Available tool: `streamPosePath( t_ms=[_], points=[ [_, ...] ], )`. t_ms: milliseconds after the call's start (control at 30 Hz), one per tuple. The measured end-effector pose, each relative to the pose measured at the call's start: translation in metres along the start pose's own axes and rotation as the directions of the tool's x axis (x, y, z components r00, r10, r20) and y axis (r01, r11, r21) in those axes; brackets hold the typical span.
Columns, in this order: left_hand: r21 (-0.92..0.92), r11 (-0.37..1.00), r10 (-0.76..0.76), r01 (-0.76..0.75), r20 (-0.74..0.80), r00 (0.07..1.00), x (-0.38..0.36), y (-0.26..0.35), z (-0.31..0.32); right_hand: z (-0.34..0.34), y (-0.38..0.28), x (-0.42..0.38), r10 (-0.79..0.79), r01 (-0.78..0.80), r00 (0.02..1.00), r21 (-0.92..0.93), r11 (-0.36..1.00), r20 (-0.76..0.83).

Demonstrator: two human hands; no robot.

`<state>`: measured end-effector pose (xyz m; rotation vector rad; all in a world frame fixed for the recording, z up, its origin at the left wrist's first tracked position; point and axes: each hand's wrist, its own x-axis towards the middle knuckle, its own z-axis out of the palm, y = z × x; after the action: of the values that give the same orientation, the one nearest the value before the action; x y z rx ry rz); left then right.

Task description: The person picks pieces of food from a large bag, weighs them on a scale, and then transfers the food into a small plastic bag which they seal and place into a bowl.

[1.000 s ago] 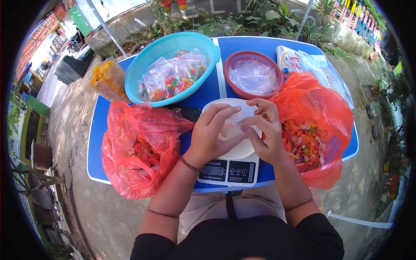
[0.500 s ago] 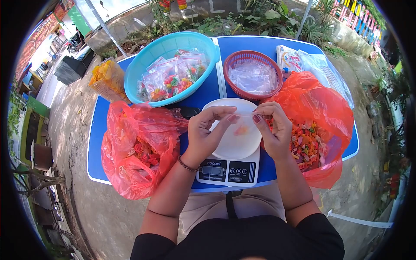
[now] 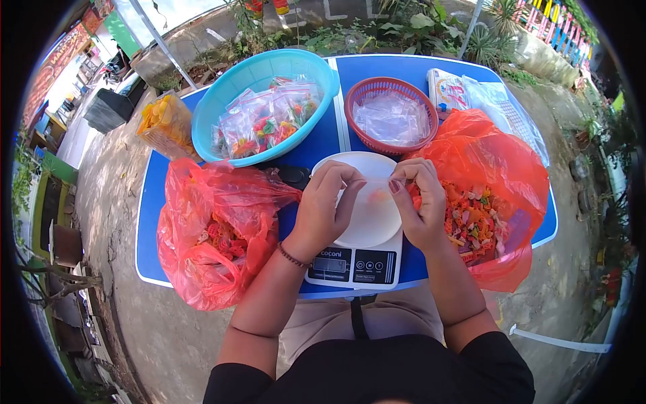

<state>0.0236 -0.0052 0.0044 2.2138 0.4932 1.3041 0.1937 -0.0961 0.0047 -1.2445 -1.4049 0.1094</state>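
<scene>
My left hand [image 3: 324, 209] and my right hand [image 3: 420, 202] pinch the top edge of a small clear plastic bag [image 3: 377, 196] between them, stretched over the white round plate [image 3: 363, 232] of a digital kitchen scale [image 3: 353, 264]. A few orange bits show inside the bag. To the right lies an open red plastic bag [image 3: 501, 168] with colourful snack pieces [image 3: 471, 222]. Another red plastic bag [image 3: 208, 229] of the same pieces lies to the left.
A blue folding table [image 3: 323, 145] carries a turquoise basin [image 3: 215, 101] of filled packets, a red basket [image 3: 363, 97] of empty clear bags, a yellow snack bag [image 3: 165, 124] at left and white packs [image 3: 484, 97] at far right. Concrete ground surrounds it.
My hands lifted off the plate and drew apart, pulling the small clear bag's top edge taut between them. Now they sit slightly closer together again.
</scene>
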Motion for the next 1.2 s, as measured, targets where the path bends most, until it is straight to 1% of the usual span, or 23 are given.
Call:
streamPosePath(
  t_ms=[167, 267, 367, 467, 567, 667, 767, 867, 967, 1067, 1167, 1200],
  points=[
    [0.023, 0.999, 0.047, -0.048, 0.041, 0.998, -0.003, -0.001, 0.001, 0.001, 0.002, 0.001, -0.056, 0.058, 0.997, -0.034, 0.998, 0.058],
    [0.022, 0.997, 0.075, -0.076, 0.054, 0.996, -0.002, 0.003, 0.001, 0.005, 0.0, -0.001, -0.048, 0.047, 0.998, 0.043, 0.998, 0.034],
    [0.005, 0.997, 0.074, -0.075, 0.114, 0.991, -0.002, 0.009, -0.005, 0.0, -0.001, 0.001, -0.104, 0.103, 0.994, 0.01, 0.995, 0.047],
    [-0.079, 0.996, 0.051, -0.041, 0.128, 0.991, 0.001, 0.008, -0.004, 0.0, -0.002, 0.0, -0.125, 0.125, 0.992, -0.03, 0.992, 0.012],
    [-0.074, 0.996, 0.053, -0.046, 0.095, 0.994, -0.001, 0.004, -0.004, 0.001, -0.003, 0.001, -0.171, 0.172, 0.985, -0.083, 0.982, 0.017],
    [-0.016, 1.0, 0.02, -0.02, 0.041, 0.999, -0.002, 0.003, -0.003, 0.004, -0.001, 0.0, -0.058, 0.057, 0.998, -0.023, 0.998, -0.034],
    [-0.002, 0.999, 0.042, -0.042, 0.033, 0.999, -0.002, -0.001, -0.003, -0.001, 0.0, 0.0, 0.066, -0.067, 0.998, 0.12, 0.99, 0.012],
    [-0.005, 0.999, 0.037, -0.037, 0.03, 0.999, -0.002, -0.002, -0.004, -0.003, 0.002, 0.0, 0.077, -0.08, 0.997, 0.178, 0.981, 0.027],
    [-0.063, 0.998, 0.025, -0.023, 0.038, 0.999, -0.001, -0.002, -0.006, -0.004, 0.007, -0.002, 0.103, -0.112, 0.994, 0.273, 0.956, 0.046],
    [-0.187, 0.978, -0.078, 0.09, 0.071, 0.994, 0.004, 0.005, -0.009, -0.003, 0.01, -0.005, 0.262, -0.24, 0.964, 0.568, 0.788, 0.043],
    [-0.244, 0.947, -0.18, 0.207, 0.129, 0.975, -0.002, -0.01, -0.005, -0.002, 0.02, -0.004, 0.269, -0.232, 0.963, 0.609, 0.759, 0.031],
    [-0.31, 0.918, -0.228, 0.246, 0.092, 0.969, -0.003, -0.01, -0.003, 0.0, 0.015, -0.002, 0.287, -0.241, 0.958, 0.605, 0.759, 0.022]
  ],
)
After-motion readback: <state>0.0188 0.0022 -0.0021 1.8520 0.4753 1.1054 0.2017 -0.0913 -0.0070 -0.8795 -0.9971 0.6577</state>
